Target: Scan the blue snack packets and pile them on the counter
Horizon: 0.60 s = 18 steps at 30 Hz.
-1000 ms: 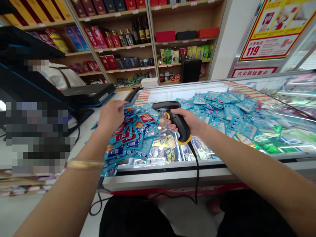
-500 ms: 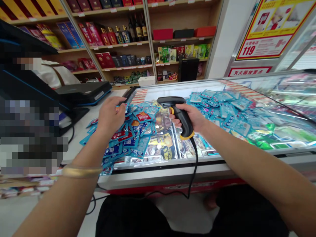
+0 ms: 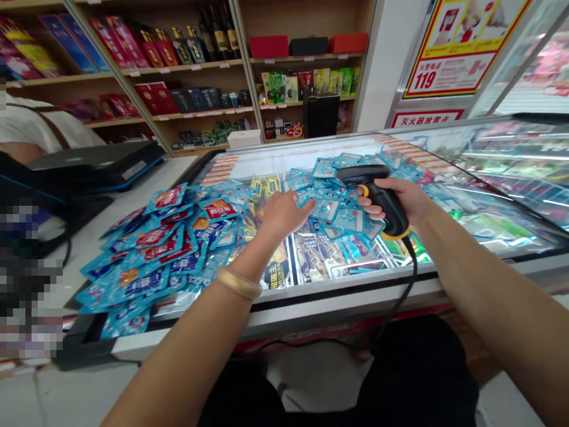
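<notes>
In my right hand is a black barcode scanner with yellow trim, my fingers wrapped round its handle. Its head points left over a pile of blue snack packets on the glass freezer top. My left hand, a gold bangle at the wrist, hovers at the left edge of that pile. The thumb stands apart from the fingers, and no packet shows in them. Further left lies a second heap of blue packets, several with red or dark blue fronts showing.
Frozen goods show through the freezer glass. A black device sits on the white counter at left, with part of a person in white behind it. Shelves line the back. The scanner cable hangs over the front edge.
My left hand has moved right, from the left heap to the edge of the right pile. The scanner has shifted right in my right hand. The view has turned, showing more of the left heap.
</notes>
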Available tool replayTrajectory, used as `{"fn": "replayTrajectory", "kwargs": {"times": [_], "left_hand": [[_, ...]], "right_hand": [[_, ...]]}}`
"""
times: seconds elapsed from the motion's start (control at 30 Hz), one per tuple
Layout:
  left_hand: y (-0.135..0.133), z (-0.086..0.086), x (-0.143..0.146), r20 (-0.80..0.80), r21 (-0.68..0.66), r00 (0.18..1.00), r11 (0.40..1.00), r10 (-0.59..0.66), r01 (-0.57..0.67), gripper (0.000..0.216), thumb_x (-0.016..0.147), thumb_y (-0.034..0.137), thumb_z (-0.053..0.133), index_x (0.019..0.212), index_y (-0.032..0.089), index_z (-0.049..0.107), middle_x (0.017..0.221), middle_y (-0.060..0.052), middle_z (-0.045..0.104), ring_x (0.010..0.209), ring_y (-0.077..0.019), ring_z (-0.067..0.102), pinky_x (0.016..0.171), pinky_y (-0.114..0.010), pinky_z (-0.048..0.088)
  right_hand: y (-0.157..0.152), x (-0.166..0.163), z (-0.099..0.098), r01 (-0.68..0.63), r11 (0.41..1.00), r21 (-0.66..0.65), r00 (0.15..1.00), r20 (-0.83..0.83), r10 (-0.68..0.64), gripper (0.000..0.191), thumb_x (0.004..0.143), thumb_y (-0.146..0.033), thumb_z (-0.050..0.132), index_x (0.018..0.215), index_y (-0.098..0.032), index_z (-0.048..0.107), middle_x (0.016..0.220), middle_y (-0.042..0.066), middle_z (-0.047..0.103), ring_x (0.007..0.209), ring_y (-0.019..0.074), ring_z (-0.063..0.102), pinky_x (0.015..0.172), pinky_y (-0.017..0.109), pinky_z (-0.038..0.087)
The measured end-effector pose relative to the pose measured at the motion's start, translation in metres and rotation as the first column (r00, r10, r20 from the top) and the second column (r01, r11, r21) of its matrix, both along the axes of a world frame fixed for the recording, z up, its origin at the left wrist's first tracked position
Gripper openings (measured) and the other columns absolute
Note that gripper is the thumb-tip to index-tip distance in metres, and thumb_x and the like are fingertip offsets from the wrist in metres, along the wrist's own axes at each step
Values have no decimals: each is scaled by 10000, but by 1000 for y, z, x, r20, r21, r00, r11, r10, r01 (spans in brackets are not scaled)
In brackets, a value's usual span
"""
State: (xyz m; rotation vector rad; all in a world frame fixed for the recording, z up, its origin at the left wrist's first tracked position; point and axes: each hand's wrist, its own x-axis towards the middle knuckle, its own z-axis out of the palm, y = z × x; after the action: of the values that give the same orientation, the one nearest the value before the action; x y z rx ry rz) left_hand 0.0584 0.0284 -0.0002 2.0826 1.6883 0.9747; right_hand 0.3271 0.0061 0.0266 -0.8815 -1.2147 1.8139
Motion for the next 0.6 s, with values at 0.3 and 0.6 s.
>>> {"fn": "replayTrajectory", "kwargs": {"times": [0.3, 0.6], "left_hand": [[0, -17, 7, 95, -13, 990, 995, 103, -102, 553, 471, 584, 870, 730, 231, 531, 897, -106, 618, 1086, -377, 555, 979, -494, 424], [-2, -8, -5, 532, -134, 830, 984, 169, -115, 469, 605, 314, 804, 1000, 219, 571, 789, -9, 616, 727, -196, 620, 664, -311, 489]], "right_hand": [[-2, -3, 2, -42, 999, -25, 999, 27, 43, 246, 792, -343, 667, 930, -169, 560, 724, 29, 572, 535, 115, 472, 455, 233, 437], [-2, -1, -1, -123, 990, -62, 990, 66, 128, 267, 807, -356, 685, 949, -149, 595, 753, 40, 591, 543, 110, 504, 463, 236, 461]]}}
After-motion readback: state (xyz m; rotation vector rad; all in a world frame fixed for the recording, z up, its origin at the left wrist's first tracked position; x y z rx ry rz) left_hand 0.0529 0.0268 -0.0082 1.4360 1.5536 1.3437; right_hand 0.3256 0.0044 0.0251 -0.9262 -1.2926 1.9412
